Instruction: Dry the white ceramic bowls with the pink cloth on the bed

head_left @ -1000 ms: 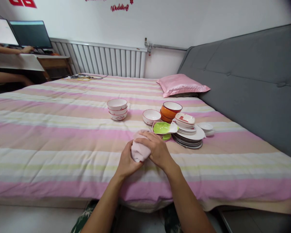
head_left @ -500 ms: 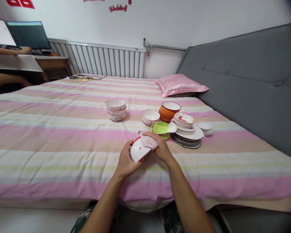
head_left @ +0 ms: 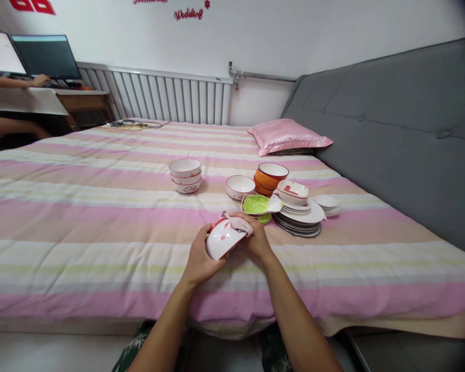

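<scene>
A white bowl with red marks (head_left: 221, 240) is tilted on its side above the near part of the bed. My left hand (head_left: 202, 257) grips its left side and lower rim. A pale pink cloth (head_left: 240, 225) lies against the bowl's right side, held by my right hand (head_left: 258, 237). Just beyond are a green leaf-shaped dish (head_left: 258, 204) and a single white bowl (head_left: 240, 187). Three stacked white bowls (head_left: 185, 176) stand farther left.
Orange bowls (head_left: 269, 179) stand behind a pile of plates (head_left: 313, 213) with small dishes on top. White saucers (head_left: 327, 203) sit to its right. A pink pillow (head_left: 289, 135) lies near the grey headboard (head_left: 391, 113). Another person's hand (head_left: 41, 80) is at the desk, far left.
My right hand and the cloth have shifted slightly along the bowl's right side, uncovering more of its outer surface. My left hand keeps its hold.
</scene>
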The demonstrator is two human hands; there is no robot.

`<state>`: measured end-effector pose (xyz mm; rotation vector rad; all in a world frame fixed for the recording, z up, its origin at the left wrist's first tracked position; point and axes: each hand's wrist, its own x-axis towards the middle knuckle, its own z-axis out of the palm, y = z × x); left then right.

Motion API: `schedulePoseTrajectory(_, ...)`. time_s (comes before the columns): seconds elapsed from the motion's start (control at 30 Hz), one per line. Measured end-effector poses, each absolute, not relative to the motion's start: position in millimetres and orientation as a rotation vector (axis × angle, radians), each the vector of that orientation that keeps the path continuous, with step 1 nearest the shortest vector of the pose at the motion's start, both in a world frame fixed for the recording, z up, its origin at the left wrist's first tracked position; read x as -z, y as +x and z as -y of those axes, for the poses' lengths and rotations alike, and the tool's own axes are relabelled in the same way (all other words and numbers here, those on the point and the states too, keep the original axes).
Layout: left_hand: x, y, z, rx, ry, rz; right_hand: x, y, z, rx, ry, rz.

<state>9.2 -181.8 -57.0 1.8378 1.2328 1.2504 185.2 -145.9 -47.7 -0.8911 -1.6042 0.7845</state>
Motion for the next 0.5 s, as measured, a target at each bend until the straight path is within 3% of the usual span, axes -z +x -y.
schedulePoseTrajectory(0.5, 58.7, 10.3, 180.6, -1.302, 1.832, -1.08, 11.7, 167.0, 172.9, 0.051, -1.051, 2.074)
